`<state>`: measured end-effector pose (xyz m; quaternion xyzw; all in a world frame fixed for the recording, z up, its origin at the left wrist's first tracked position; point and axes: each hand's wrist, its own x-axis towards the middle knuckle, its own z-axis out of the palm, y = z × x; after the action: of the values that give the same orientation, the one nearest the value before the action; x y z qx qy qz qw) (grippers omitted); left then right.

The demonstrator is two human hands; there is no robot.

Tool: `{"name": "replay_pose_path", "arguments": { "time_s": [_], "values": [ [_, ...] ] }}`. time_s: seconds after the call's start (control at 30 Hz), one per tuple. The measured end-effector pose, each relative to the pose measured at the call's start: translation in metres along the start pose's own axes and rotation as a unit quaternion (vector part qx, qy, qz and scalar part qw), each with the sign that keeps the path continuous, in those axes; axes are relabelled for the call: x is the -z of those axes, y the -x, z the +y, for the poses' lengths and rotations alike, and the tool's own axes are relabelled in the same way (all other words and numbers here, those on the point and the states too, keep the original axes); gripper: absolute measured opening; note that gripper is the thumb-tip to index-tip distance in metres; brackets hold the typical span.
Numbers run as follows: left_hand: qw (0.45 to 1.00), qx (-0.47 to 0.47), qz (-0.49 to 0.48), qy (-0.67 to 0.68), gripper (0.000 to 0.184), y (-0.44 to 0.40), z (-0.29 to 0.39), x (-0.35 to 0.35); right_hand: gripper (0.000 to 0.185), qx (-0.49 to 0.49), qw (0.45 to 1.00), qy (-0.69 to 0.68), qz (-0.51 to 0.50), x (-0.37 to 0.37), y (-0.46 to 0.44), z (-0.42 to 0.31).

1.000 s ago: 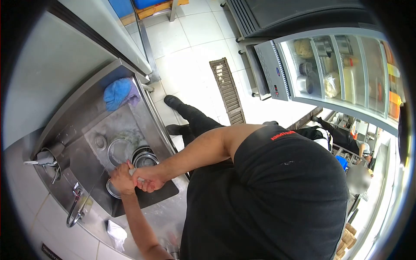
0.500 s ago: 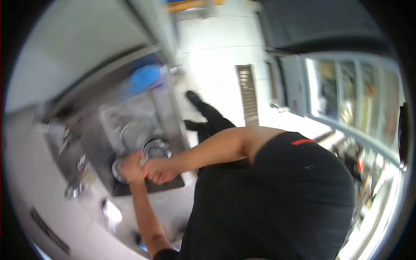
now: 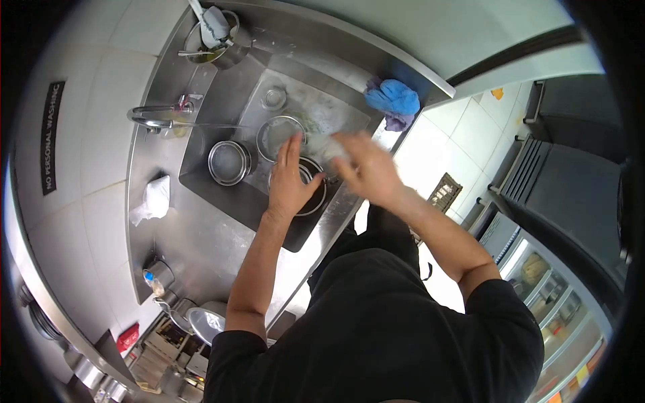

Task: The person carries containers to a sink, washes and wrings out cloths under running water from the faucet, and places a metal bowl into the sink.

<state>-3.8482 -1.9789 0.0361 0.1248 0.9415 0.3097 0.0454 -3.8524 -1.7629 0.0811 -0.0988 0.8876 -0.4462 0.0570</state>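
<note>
My left hand (image 3: 290, 181) is over the sink with its fingers stretched and thumb spread, overlapping the rims of a round metal container (image 3: 267, 152) and a dark-looking round pot (image 3: 314, 201). I cannot tell whether it touches them. To its right, my right hand (image 3: 371, 169) is smeared by motion, fingers curled beside a whitish blurred thing (image 3: 325, 149) that it seems to grip. Another round metal container (image 3: 229, 163) stands left of my left hand, and a small round one (image 3: 273, 98) sits farther back. All are in the steel sink (image 3: 213, 195).
Water runs from the faucet (image 3: 153, 118) into the sink. A pot with utensils (image 3: 232, 50) stands in the far left corner. Blue cloth (image 3: 395, 98) lies on the right rim, and a white crumpled cloth or paper (image 3: 156, 198) on the left counter.
My hands were together low over the sink; now they are apart, the left spread and the right farther right. The camera view has turned, bringing the faucet and running water into clear sight.
</note>
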Motion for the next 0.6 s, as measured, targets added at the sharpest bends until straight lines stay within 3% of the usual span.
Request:
{"name": "replay_pose_path", "arguments": {
  "time_s": [0.03, 0.13, 0.2, 0.3, 0.43, 0.6],
  "values": [
    [0.999, 0.029, -0.012, 0.025, 0.090, -0.001, -0.007, 0.001, 0.044, -0.033, 0.998, 0.047, 0.018, 0.021, -0.006, -0.007],
    [0.997, 0.082, 0.009, -0.009, 0.087, 0.008, -0.049, -0.018, 0.060, 0.088, 0.942, 0.263, 0.187, 0.047, -0.039, 0.022],
    [0.992, 0.125, 0.008, -0.017, 0.078, 0.015, -0.068, -0.029, 0.062, 0.056, 0.914, 0.382, 0.120, 0.049, -0.061, 0.044],
    [0.984, 0.177, -0.013, -0.025, 0.072, 0.023, -0.079, -0.038, 0.062, 0.057, 0.821, 0.566, -0.046, 0.027, -0.066, 0.117],
    [0.975, 0.219, -0.007, -0.029, 0.065, 0.033, -0.097, -0.048, 0.074, -0.074, 0.800, 0.564, -0.190, 0.019, -0.105, 0.098],
    [0.963, 0.267, -0.038, -0.019, 0.062, 0.031, -0.130, -0.056, 0.074, -0.055, 0.784, 0.584, -0.205, 0.021, -0.105, 0.089]
  ]
}}
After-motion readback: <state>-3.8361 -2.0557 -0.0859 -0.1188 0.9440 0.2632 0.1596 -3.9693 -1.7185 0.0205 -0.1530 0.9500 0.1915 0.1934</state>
